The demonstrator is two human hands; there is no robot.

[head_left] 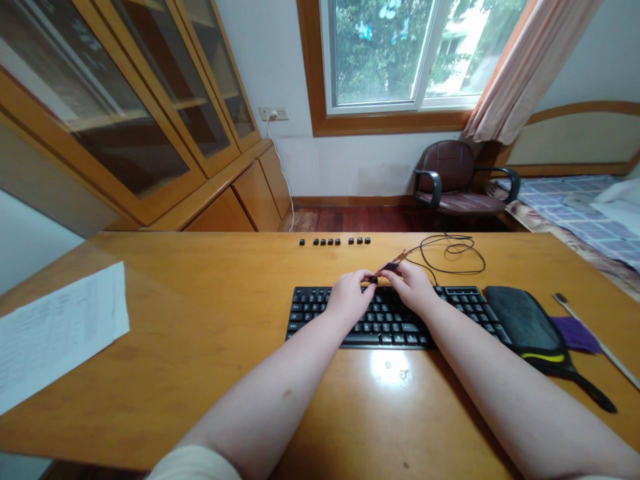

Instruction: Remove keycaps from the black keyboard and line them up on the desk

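Observation:
A black keyboard [385, 327] lies on the wooden desk below both hands. Over its upper edge my left hand [349, 297] pinches a small black keycap [374, 280] between thumb and fingers. My right hand [416, 287] is closed round a slim tool [401, 258], tan at its upper end and dark lower down, held close to the keycap. Its exact kind is too small to make out. Whether the tool touches the keycap I cannot tell. Behind the keyboard, near the far desk edge, several loose black keycaps [331, 242] stand in a row.
The keyboard's cable [453, 272] lies coiled at the back right. Right of the keyboard are a dark grey brush-like pad with a handle [525, 320], a purple cloth [575, 333] and a toothbrush [607, 353]. Printed papers [65, 330] lie at the left. Beyond the desk stands an armchair [450, 173].

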